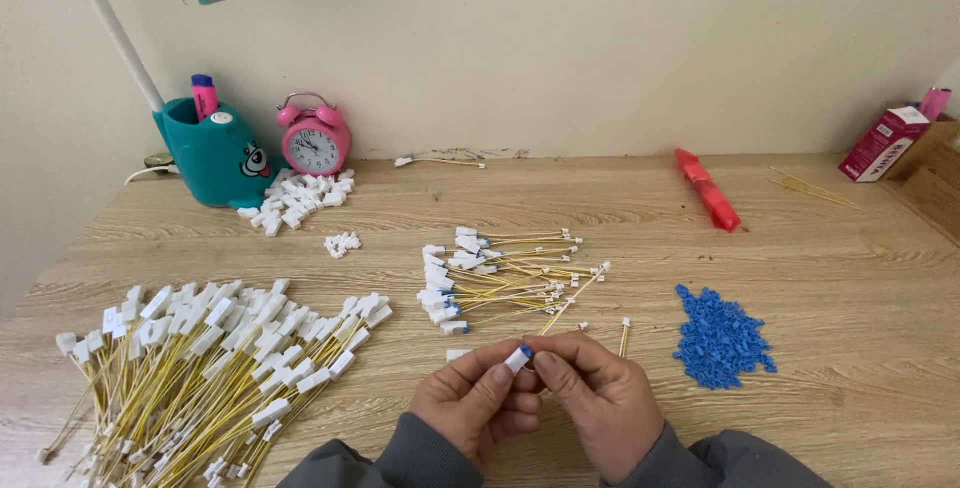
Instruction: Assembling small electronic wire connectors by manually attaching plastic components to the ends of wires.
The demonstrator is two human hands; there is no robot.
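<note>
My left hand (472,400) and my right hand (598,395) meet at the table's front edge. Together they pinch a small white connector (517,359) with a blue piece at its tip; its yellow wire runs up and away toward the right. Just beyond the hands lies a small heap of yellow wires with white connectors (500,278), some with blue ends. A pile of small blue plastic pieces (720,338) sits to the right of my right hand. A large heap of yellow wires with white connectors (215,368) covers the table at the left.
A teal desk lamp with pen holder (210,153) and a pink alarm clock (316,138) stand at the back left, with loose white connectors (298,200) beside them. A red packet (708,190) lies at the back right, near a red-and-white box (883,144).
</note>
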